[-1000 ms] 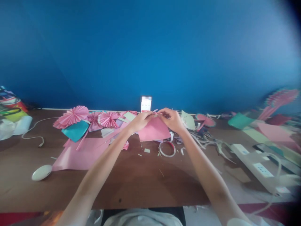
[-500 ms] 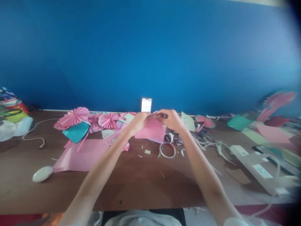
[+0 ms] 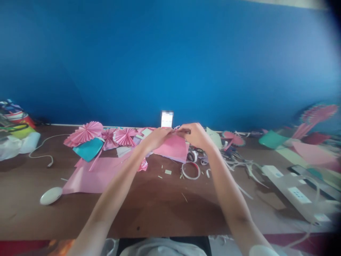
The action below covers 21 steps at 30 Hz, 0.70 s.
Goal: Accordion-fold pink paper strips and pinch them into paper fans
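Phone (image 3: 167, 120) upright by the wall, screen lit: one row of small dark characters on white, apparently digits in spaced groups, too small to read for certain. Band above it pixelated, unreadable. No other legible lettering, label or brand.

On our table (image 3: 160, 213), paper fans (image 3: 86, 131) lie to the left and a power strip (image 3: 290, 192) to the right. A phone (image 3: 167, 120) stands behind our left hand (image 3: 160, 137), and a ring (image 3: 189, 178) lies nearer us.
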Each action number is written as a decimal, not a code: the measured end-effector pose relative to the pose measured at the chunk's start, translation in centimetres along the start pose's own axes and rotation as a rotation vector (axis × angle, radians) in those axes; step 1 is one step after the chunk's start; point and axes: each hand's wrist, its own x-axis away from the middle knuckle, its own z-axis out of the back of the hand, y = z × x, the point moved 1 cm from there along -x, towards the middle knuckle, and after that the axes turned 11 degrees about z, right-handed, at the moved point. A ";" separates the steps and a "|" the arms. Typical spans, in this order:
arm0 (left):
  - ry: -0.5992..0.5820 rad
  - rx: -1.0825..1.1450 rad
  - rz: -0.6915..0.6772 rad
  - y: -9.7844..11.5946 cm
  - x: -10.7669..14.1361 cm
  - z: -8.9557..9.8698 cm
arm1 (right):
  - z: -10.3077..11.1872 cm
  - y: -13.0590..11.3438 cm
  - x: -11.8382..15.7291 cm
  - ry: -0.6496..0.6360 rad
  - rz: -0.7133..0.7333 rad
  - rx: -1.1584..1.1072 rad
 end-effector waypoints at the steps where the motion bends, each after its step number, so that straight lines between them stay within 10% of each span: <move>1: -0.002 -0.020 -0.003 0.0 0.1 0.2 | 0.0 -0.1 0.0 0.006 -0.005 -0.004; 21: 0.051 -0.123 -0.188 -0.3 0.2 -0.1 | 1.2 -2.1 1.1 -0.130 0.112 0.059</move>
